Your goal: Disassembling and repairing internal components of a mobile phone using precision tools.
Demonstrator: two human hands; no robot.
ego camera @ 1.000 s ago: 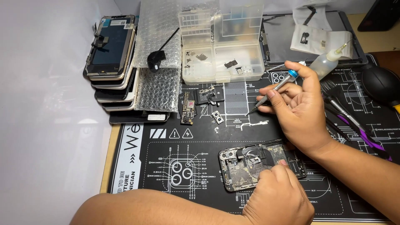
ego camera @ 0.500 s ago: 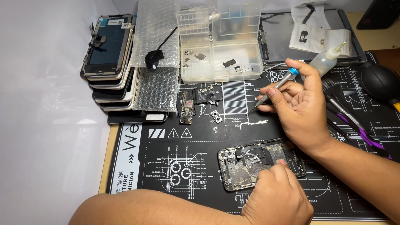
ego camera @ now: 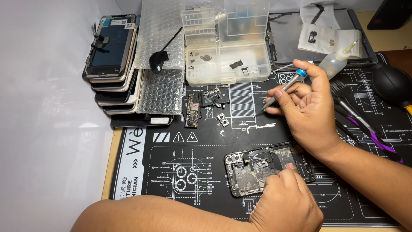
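Observation:
An opened phone body [ego camera: 253,168] lies on the black repair mat [ego camera: 171,172], its insides showing. My left hand [ego camera: 286,202] rests on its lower right part, fingers bent and pressing on it. My right hand [ego camera: 307,109] hovers above the mat and holds a small precision screwdriver [ego camera: 281,91] with a blue cap. The tip points down and left at the mat near a thin flex strip [ego camera: 257,127]. Small removed parts [ego camera: 213,99] and a narrow circuit board [ego camera: 192,110] lie just left of the tip.
A clear plastic parts box [ego camera: 225,47] stands open at the back. Several phone screens [ego camera: 112,64] are stacked at the left beside bubble wrap [ego camera: 161,88]. A squeeze bottle [ego camera: 337,62], tweezers and tools [ego camera: 365,124] and a black air blower [ego camera: 392,83] lie at the right.
My right hand with the screwdriver has stayed over the same spot, only shifting slightly. My left hand stays on the phone body.

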